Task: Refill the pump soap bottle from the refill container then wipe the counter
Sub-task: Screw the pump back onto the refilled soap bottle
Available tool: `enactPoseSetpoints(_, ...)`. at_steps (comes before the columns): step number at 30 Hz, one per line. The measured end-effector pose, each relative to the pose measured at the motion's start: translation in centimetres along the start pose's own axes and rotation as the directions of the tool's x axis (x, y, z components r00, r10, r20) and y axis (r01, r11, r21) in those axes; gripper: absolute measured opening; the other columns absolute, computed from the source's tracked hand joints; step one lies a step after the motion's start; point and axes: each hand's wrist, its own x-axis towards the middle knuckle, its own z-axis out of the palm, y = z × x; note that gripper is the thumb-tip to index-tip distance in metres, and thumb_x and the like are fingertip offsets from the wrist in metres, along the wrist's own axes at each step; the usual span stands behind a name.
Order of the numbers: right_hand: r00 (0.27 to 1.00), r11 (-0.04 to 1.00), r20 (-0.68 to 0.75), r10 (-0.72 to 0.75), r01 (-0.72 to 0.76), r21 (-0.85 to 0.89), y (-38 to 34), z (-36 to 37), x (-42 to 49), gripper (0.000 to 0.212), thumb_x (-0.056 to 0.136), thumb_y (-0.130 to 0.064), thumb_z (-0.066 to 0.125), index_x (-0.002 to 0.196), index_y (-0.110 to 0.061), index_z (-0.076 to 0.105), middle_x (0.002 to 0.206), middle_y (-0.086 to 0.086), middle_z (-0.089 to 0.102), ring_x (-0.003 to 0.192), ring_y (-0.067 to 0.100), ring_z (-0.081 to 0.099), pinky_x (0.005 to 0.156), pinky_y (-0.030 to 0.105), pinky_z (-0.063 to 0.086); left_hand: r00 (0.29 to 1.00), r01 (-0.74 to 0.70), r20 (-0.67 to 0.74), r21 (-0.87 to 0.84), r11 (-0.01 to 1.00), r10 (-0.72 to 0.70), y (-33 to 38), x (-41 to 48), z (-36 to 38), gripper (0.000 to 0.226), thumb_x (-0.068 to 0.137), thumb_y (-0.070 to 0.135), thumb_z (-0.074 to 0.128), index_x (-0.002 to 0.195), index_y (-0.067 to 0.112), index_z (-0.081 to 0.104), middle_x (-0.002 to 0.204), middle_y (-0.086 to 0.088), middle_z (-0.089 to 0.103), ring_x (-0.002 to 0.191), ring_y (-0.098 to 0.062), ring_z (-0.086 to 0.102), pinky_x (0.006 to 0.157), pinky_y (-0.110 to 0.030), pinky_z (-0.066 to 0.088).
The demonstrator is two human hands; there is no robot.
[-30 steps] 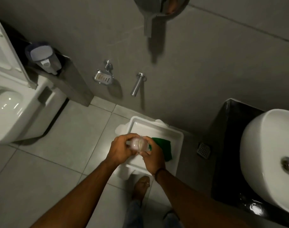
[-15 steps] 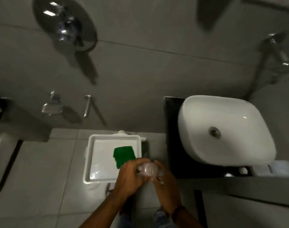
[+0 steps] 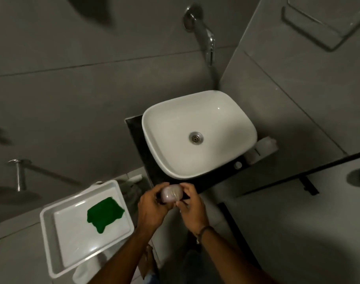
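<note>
Both my hands hold a small clear soap bottle [image 3: 172,193] seen end-on, just in front of the dark counter [image 3: 138,140]. My left hand [image 3: 152,208] wraps its left side, and my right hand [image 3: 192,208] grips its right side. Whether a pump is on it is hidden by my fingers. A green cloth [image 3: 104,214] lies in a white tray [image 3: 50,238] on the floor to the left. A pale translucent container [image 3: 266,145] stands on the counter to the right of the white basin [image 3: 197,134].
A chrome spout [image 3: 207,37] juts from the wall above the basin. A small round white cap [image 3: 238,165] lies on the counter by the basin's front right. A chrome wall fitting [image 3: 19,173] sticks out at left. My foot [image 3: 148,259] stands on grey floor tiles.
The view has swung right from the toilet to the basin. My hands kept hold of the bottle and carried it from above the tray to the counter's front edge.
</note>
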Motion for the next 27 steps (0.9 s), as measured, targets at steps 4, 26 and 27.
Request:
enactPoseSetpoints(4,0.997,0.998,-0.065,0.052,-0.051,0.030,0.2,0.6,0.4,0.073,0.089,0.001,0.068,0.117,-0.065,0.052,0.121,-0.036,0.063,0.116,-0.010,0.061,0.093,0.019,0.056,0.998,0.053,-0.035,-0.049,0.997,-0.055,0.0,0.1,0.9,0.068,0.065,0.017,0.103,0.126,0.028,0.076,0.112,0.004,0.083,0.106,-0.020,0.080,0.093,-0.052,0.066)
enactPoseSetpoints(26,0.984,0.947,-0.099,0.146,-0.110,0.303,0.8,-0.4,1.1,0.047,0.087,0.014,0.065,0.121,-0.018,0.065,0.117,-0.010,0.068,0.113,0.017,0.068,0.097,0.042,0.059,0.984,0.104,-0.149,0.018,0.994,-0.101,1.5,-0.6,3.4,0.095,0.060,0.004,0.104,0.145,0.012,0.063,0.137,-0.007,0.072,0.127,-0.023,0.067,0.108,-0.047,0.057)
enactPoseSetpoints(27,0.983,0.944,-0.094,0.157,-0.122,0.308,1.0,-0.7,0.9,0.049,0.086,0.015,0.066,0.126,-0.014,0.063,0.122,-0.006,0.067,0.115,0.018,0.067,0.099,0.040,0.058,0.980,0.083,-0.187,0.085,0.993,-0.066,1.8,-1.0,3.3,0.102,0.057,0.006,0.105,0.147,0.010,0.059,0.142,-0.009,0.067,0.132,-0.024,0.062,0.111,-0.047,0.053)
